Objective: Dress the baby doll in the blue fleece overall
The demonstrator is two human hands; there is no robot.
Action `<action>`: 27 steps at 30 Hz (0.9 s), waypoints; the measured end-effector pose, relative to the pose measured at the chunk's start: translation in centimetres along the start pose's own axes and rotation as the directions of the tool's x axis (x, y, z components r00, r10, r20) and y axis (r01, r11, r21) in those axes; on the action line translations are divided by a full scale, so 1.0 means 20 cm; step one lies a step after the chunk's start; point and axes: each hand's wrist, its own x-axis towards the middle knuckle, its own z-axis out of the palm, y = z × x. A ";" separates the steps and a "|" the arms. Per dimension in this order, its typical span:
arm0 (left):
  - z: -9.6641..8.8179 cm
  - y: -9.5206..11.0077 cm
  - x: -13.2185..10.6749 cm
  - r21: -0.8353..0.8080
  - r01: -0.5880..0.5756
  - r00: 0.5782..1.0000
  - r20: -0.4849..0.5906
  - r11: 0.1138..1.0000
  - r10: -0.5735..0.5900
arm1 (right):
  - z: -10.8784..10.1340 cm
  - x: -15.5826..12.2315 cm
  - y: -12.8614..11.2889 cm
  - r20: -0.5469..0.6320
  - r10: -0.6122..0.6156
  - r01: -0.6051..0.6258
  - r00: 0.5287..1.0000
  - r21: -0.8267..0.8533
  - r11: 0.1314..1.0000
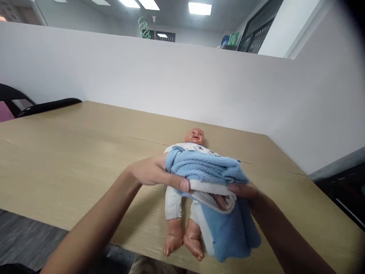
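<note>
A baby doll [195,136] lies on its back on the table, head toward the wall and bare feet near the front edge. Its body is dressed in white cloth. Over its middle I hold a small blue fleecy garment [205,164] with white trim, bunched up. My left hand [159,173] grips the gathered left side, thumb on the white edge. On the right, my right hand [242,192] pinches the white edge, some of its fingers inside the opening. A loose blue part hangs down beside the doll's right-side leg in view.
The wooden table [71,152] stands against a white half wall [142,76]. A black chair [51,106] is at the far left edge. Dark furniture [342,186] stands off the table's right side.
</note>
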 end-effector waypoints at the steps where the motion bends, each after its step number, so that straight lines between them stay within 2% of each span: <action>1: 0.06 -0.03 -0.03 -0.056 -0.011 0.998 -0.057 0.998 0.008 | 0.03 -0.02 0.00 -0.005 0.007 -0.007 1.000 0.027 1.000; 3: 0.19 -0.09 -0.08 -0.163 -0.029 0.978 -0.210 0.986 -0.006 | 0.09 -0.06 0.01 0.010 -0.004 0.003 1.000 0.086 0.996; 5: 0.32 -0.15 -0.14 -0.244 -0.043 0.926 -0.373 0.969 -0.053 | 0.12 -0.10 0.02 0.038 -0.006 0.002 0.999 0.086 0.996; 7: 0.44 -0.20 -0.19 -0.290 -0.019 0.863 -0.488 0.957 -0.131 | 0.15 -0.13 0.04 0.028 0.038 -0.039 0.999 0.010 0.999; 10: 0.57 -0.24 -0.26 -0.283 0.115 0.782 -0.565 0.952 -0.263 | 0.21 -0.18 0.09 -0.138 0.130 -0.157 0.982 -0.208 0.965; 12: 0.62 -0.27 -0.29 -0.248 0.248 0.714 -0.606 0.936 -0.350 | 0.25 -0.21 0.13 -0.267 0.136 -0.221 0.954 -0.324 0.920; 14: 0.64 -0.30 -0.32 -0.194 0.346 0.638 -0.668 0.918 -0.382 | 0.30 -0.22 0.18 -0.351 0.086 -0.239 0.933 -0.422 0.874; 16: 0.65 -0.33 -0.34 -0.101 0.383 0.598 -0.731 0.918 -0.329 | 0.33 -0.20 0.22 -0.377 0.014 -0.219 0.926 -0.505 0.835; 18: 0.65 -0.37 -0.35 0.015 0.413 0.583 -0.772 0.911 -0.252 | 0.35 -0.18 0.25 -0.358 -0.034 -0.180 0.933 -0.546 0.818; 20: 0.64 -0.40 -0.35 0.111 0.488 0.566 -0.795 0.866 -0.217 | 0.36 -0.16 0.28 -0.336 -0.050 -0.156 0.941 -0.558 0.815; 23: 0.62 -0.43 -0.35 0.196 0.595 0.557 -0.800 0.779 -0.224 | 0.35 -0.13 0.33 -0.339 -0.042 -0.169 0.940 -0.569 0.805; 27: 0.58 -0.47 -0.33 0.222 0.655 0.539 -0.807 0.722 -0.241 | 0.32 -0.11 0.37 -0.369 -0.039 -0.194 0.929 -0.572 0.797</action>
